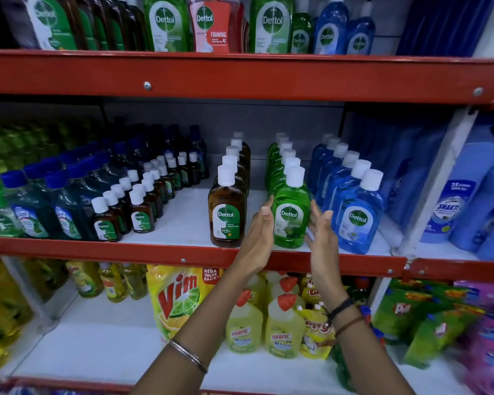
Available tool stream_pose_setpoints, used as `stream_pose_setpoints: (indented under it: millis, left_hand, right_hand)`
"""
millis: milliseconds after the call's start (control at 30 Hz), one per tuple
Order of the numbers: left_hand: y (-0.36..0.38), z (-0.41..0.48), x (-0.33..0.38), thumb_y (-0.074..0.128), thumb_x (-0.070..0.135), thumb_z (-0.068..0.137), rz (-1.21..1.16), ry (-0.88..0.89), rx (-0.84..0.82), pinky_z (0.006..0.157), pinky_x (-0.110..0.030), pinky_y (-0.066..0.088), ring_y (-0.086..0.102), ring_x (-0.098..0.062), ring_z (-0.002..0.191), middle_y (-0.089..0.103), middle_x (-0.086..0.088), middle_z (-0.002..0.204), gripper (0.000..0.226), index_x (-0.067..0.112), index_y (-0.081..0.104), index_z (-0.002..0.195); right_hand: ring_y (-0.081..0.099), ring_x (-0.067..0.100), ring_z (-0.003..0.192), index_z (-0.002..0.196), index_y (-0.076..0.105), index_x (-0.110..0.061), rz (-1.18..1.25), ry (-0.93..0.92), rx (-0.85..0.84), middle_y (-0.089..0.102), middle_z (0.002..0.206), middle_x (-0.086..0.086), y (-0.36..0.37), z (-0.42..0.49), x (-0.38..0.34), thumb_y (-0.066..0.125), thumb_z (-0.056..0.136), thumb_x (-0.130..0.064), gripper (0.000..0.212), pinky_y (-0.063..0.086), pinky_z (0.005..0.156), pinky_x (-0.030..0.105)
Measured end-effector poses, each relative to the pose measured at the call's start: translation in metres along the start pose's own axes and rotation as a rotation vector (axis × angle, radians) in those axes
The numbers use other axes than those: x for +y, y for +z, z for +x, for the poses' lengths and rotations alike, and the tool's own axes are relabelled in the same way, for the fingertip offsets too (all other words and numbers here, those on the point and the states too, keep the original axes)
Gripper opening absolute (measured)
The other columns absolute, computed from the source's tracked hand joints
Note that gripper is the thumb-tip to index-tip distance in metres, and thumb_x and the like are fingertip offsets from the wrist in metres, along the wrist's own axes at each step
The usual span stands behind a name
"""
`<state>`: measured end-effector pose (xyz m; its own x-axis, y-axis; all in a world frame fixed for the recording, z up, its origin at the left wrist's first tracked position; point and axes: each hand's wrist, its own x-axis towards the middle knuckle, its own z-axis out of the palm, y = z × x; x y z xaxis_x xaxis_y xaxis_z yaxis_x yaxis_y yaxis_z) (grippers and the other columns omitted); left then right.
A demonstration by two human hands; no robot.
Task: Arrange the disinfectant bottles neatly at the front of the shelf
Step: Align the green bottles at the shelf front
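On the middle shelf (183,220) stand three rows of white-capped Dettol bottles running front to back: brown (227,215), green (291,218) and blue (358,220). The front bottle of each row sits near the red shelf lip. My left hand (258,232) is held flat with fingers up just left of the front green bottle. My right hand (321,232) is open on that bottle's right side, fingers spread. Both hands flank the green bottle; neither one grips it.
Small brown Dettol bottles (139,215) and dark blue-capped bottles (66,212) fill the shelf's left part. Large blue bottles (451,206) stand to the right past a white upright. The red upper shelf beam (240,75) hangs overhead. Vim and Harpic packs (283,326) sit on the shelf below.
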<state>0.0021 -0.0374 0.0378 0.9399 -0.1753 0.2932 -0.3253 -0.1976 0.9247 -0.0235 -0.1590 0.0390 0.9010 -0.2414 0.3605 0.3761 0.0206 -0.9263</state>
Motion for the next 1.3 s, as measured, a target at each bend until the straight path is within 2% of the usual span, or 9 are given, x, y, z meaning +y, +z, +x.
stream_pose_setpoints:
  millis: [267, 400, 533, 600, 667, 867, 1067, 1167, 1300]
  left_hand:
    - [0.006, -0.003, -0.008, 0.003, 0.101, 0.060, -0.019, 0.002, 0.024, 0.118, -0.056, 0.023, 0.028, -0.022, 0.145, 0.029, 0.005, 0.158, 0.063, 0.084, 0.020, 0.118]
    - [0.007, -0.006, -0.006, 0.002, 0.100, 0.062, -0.002, -0.018, 0.062, 0.118, -0.056, 0.022, 0.028, -0.022, 0.145, 0.028, 0.006, 0.158, 0.062, 0.084, 0.020, 0.119]
    - [0.020, -0.016, 0.004, 0.004, 0.095, 0.069, 0.052, 0.077, 0.184, 0.119, -0.036, 0.023, 0.029, -0.006, 0.140, 0.030, 0.005, 0.154, 0.084, 0.057, 0.023, 0.142]
    - [0.035, -0.027, 0.013, 0.010, 0.086, 0.081, 0.073, 0.241, 0.319, 0.109, -0.012, 0.023, 0.031, 0.008, 0.132, 0.033, 0.004, 0.147, 0.084, 0.036, 0.030, 0.146]
    - [0.054, -0.032, 0.018, 0.016, 0.072, 0.093, 0.082, 0.382, 0.370, 0.103, -0.007, 0.026, 0.035, 0.008, 0.130, 0.039, 0.000, 0.141, 0.076, 0.020, 0.038, 0.143]
    - [0.106, -0.014, 0.044, 0.012, 0.079, 0.085, -0.013, 0.181, -0.003, 0.111, -0.012, 0.023, 0.028, 0.002, 0.137, 0.027, 0.016, 0.147, 0.074, 0.038, 0.022, 0.146]
    - [0.130, 0.029, 0.026, 0.013, 0.097, 0.070, -0.098, -0.011, -0.048, 0.122, -0.044, 0.021, 0.025, -0.009, 0.146, 0.026, 0.008, 0.159, 0.100, 0.040, 0.021, 0.152]
    - [0.132, 0.027, 0.023, 0.010, 0.100, 0.064, -0.121, -0.006, -0.037, 0.120, -0.047, 0.024, 0.031, -0.012, 0.143, 0.032, 0.008, 0.156, 0.083, 0.065, 0.026, 0.137]
    - [0.130, 0.021, 0.020, 0.006, 0.102, 0.060, -0.107, 0.008, -0.026, 0.120, -0.050, 0.023, 0.030, -0.016, 0.144, 0.031, 0.006, 0.157, 0.064, 0.083, 0.024, 0.118]
  right_hand:
    - [0.051, 0.011, 0.120, 0.136, 0.046, -0.023, 0.049, 0.070, -0.073, 0.054, 0.130, -0.003, -0.021, 0.019, -0.002, 0.017, 0.095, -0.052, 0.057, 0.046, 0.087, 0.017]
    - [0.053, 0.003, 0.117, 0.126, 0.050, -0.039, 0.058, 0.063, -0.105, 0.057, 0.124, -0.012, -0.021, 0.018, -0.004, 0.030, 0.071, -0.085, 0.074, 0.047, 0.087, 0.016]
    - [0.051, 0.006, 0.123, 0.123, 0.048, -0.047, 0.045, 0.019, -0.093, 0.052, 0.135, -0.007, -0.025, 0.013, -0.003, 0.033, 0.061, -0.093, 0.078, 0.044, 0.098, 0.023]
    - [0.048, 0.006, 0.129, 0.134, 0.047, -0.032, 0.053, -0.078, 0.025, 0.049, 0.142, -0.004, -0.031, 0.003, -0.003, 0.033, 0.081, -0.076, 0.070, 0.041, 0.108, 0.026]
    - [0.045, 0.005, 0.131, 0.137, 0.047, -0.019, 0.070, -0.203, 0.202, 0.049, 0.143, -0.002, -0.044, -0.005, -0.001, 0.032, 0.095, -0.052, 0.056, 0.037, 0.111, 0.026]
    - [0.032, -0.012, 0.132, 0.143, 0.036, -0.025, -0.025, -0.252, 0.394, 0.035, 0.151, -0.007, -0.090, 0.003, 0.004, 0.027, 0.093, -0.060, 0.062, 0.033, 0.102, 0.007]
    - [0.047, -0.010, 0.121, 0.138, 0.038, -0.037, -0.012, -0.129, 0.180, 0.046, 0.140, -0.015, -0.106, 0.011, 0.003, 0.028, 0.091, -0.061, 0.054, 0.042, 0.098, 0.012]
    - [0.048, -0.002, 0.126, 0.140, 0.042, -0.029, 0.029, -0.076, 0.146, 0.049, 0.141, -0.010, -0.116, 0.018, 0.005, 0.032, 0.093, -0.056, 0.056, 0.043, 0.102, 0.021]
    - [0.051, -0.001, 0.119, 0.137, 0.046, -0.027, 0.058, -0.012, 0.065, 0.054, 0.132, -0.013, -0.132, 0.031, 0.001, 0.027, 0.099, -0.043, 0.045, 0.047, 0.090, 0.012]
